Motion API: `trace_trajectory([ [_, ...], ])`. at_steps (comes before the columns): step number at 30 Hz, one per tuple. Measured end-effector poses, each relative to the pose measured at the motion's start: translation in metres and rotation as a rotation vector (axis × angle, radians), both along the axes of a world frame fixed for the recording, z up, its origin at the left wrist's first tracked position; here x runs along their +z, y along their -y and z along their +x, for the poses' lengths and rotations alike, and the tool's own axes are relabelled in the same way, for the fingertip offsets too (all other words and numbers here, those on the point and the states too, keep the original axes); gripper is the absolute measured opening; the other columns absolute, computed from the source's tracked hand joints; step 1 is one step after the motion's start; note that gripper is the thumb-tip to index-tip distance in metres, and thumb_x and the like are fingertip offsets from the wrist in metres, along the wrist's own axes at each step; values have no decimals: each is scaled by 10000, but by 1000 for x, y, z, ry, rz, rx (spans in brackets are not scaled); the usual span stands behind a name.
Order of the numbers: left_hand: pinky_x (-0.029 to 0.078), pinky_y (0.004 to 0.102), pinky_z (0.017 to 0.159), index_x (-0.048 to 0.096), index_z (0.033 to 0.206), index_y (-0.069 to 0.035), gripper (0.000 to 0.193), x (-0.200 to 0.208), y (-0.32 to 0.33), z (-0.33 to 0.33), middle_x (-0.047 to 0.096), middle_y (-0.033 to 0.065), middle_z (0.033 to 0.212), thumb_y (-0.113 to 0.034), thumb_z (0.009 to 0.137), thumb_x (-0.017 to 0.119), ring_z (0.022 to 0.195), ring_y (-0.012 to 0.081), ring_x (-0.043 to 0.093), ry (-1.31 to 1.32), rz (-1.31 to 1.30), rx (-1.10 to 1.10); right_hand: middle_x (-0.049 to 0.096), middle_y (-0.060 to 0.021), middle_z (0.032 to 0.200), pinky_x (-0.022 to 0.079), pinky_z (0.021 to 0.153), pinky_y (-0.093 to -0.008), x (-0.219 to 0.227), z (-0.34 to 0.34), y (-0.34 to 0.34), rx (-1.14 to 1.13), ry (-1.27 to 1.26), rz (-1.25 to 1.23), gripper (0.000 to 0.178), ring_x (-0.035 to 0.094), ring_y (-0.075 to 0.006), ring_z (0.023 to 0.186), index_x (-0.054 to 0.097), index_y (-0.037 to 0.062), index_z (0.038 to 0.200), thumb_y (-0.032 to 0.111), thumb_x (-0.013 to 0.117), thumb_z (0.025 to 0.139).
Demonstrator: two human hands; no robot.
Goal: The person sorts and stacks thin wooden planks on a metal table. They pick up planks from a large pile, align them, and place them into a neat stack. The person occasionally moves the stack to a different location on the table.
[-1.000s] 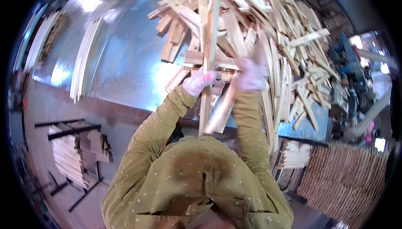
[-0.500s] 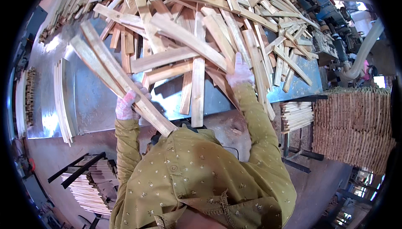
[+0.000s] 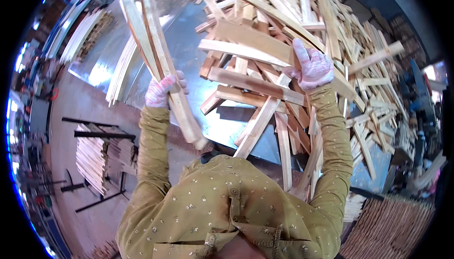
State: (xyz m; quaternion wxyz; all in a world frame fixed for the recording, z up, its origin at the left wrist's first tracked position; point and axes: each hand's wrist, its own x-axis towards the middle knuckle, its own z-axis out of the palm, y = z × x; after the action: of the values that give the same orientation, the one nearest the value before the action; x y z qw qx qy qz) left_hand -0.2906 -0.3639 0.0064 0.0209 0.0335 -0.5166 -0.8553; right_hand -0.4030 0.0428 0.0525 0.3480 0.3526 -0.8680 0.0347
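Leaning toward the upper left, a pair of pale wooden strips (image 3: 159, 36) is held in the left grip (image 3: 164, 90), with gloved fingers curled around the wood somewhat below its middle. The two strips are pressed together at the hand and parted slightly at their upper ends, while the lower end is angled toward the front of the olive shirt (image 3: 203, 183) and is blurred. The right grip (image 3: 314, 70), also gloved, is placed at the right-hand end of a tan board (image 3: 255, 36), with the index finger pointed upward and the thumb set apart from it; whether the board is clasped or merely touched cannot be told. Just below it, a paler board (image 3: 231, 49) is laid nearly alongside, and a darker-faced board (image 3: 255, 85) is seen lower down. These are surrounded by a loose pile (image 3: 279, 3) of wooden pieces, crossed at many angles and spread over the metal bench (image 3: 184, 32). Well to the left of the pile, a narrow bundle (image 3: 123, 72) of pale strips is set on the bench. A dark metal rack (image 3: 104, 135) is stood on the floor (image 3: 71, 103) at the left, loaded with stacked strips (image 3: 92, 159), and a brown-edged stack (image 3: 388, 230) is seen at the lower right
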Motion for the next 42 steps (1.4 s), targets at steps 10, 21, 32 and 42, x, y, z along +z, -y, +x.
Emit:
trace_trajectory([
  [10,569,306,753,507,1311,46,855,-55,-24,46,669,131,1063,-454,701,836,885,184,680,117,323,-710,565,-60,1264,382,1124,-486,-25,64,181,803,2,-76,648,544,-251,1198,566,165,1313,390,638,709],
  [21,589,348,708,555,1221,38,495,-101,66,53,667,157,1021,-227,843,735,776,237,676,154,173,-121,504,-180,1328,478,1006,-414,-104,-44,-34,-157,569,-432,702,446,-279,1295,382,38,1453,465,562,925],
  [32,489,381,967,263,1514,-23,931,-147,29,1,586,240,1268,-120,726,750,1119,335,609,617,-1300,173,519,-216,1352,393,1026,-550,-237,234,-100,-1053,287,-213,901,503,-404,1222,465,104,1429,608,714,724],
  [42,484,394,962,297,1485,-45,889,-170,24,14,629,225,1190,-136,736,765,1115,333,622,670,-1105,156,600,-193,1244,488,984,-439,-64,72,-30,-364,34,-146,557,600,-332,1127,557,61,1310,304,723,837],
])
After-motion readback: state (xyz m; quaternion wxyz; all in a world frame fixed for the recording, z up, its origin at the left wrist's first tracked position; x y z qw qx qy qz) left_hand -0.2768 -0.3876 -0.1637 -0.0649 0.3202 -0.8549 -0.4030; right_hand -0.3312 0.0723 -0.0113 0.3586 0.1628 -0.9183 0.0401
